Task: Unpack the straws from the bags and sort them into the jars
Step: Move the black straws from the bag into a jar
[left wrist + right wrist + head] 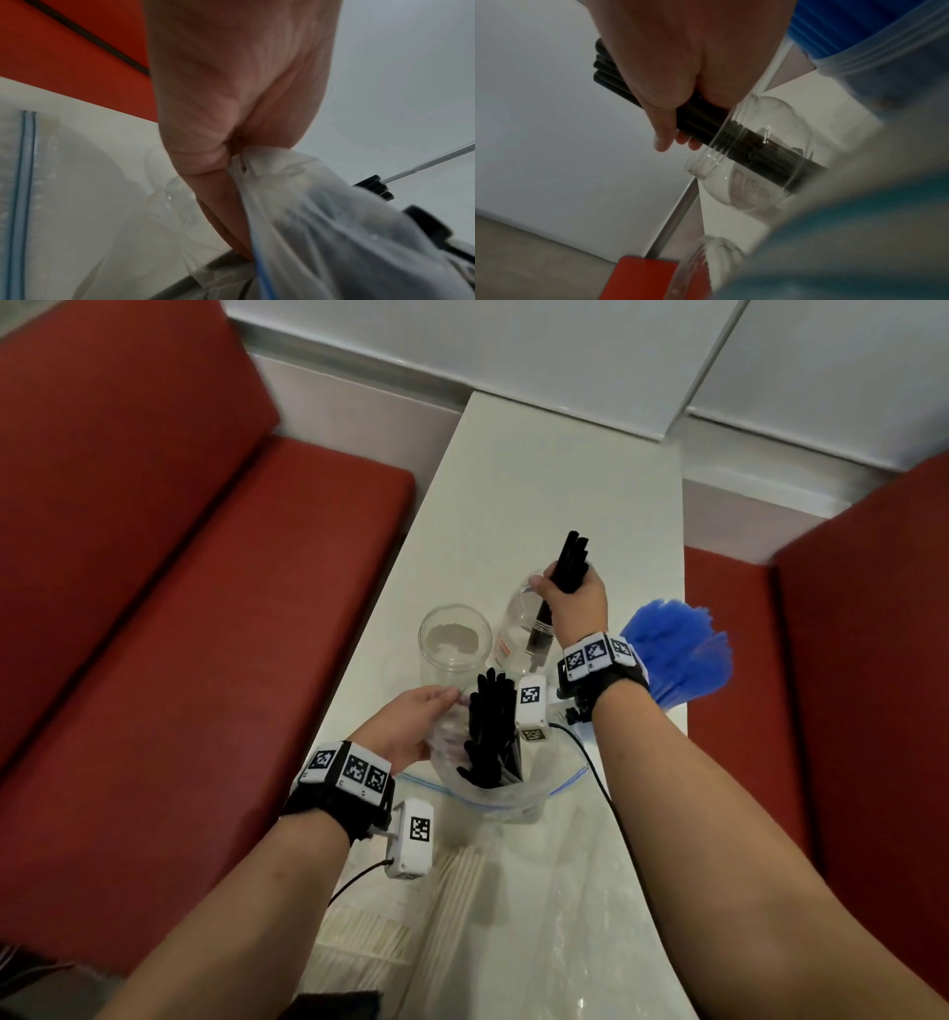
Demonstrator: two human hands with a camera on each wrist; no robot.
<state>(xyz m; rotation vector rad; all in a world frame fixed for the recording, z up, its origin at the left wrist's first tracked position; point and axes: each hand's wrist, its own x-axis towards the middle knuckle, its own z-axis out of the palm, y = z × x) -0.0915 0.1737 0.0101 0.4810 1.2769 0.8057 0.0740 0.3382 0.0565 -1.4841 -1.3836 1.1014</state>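
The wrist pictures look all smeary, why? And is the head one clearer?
In the right wrist view the blue straws and the near corner are blurred, though the black straws entering the jar stay fairly sharp. In the left wrist view the bag close to the lens is soft. The head view is clearer, but dim, with straight edges bending.

Right hand (572, 603) fisted, raised forward; left hand (411, 726) pinching, lower.

White table (539, 469): two clear jars (452, 639), blue-straw jar (672, 654), zip bags (508, 793), white straws (452, 880).
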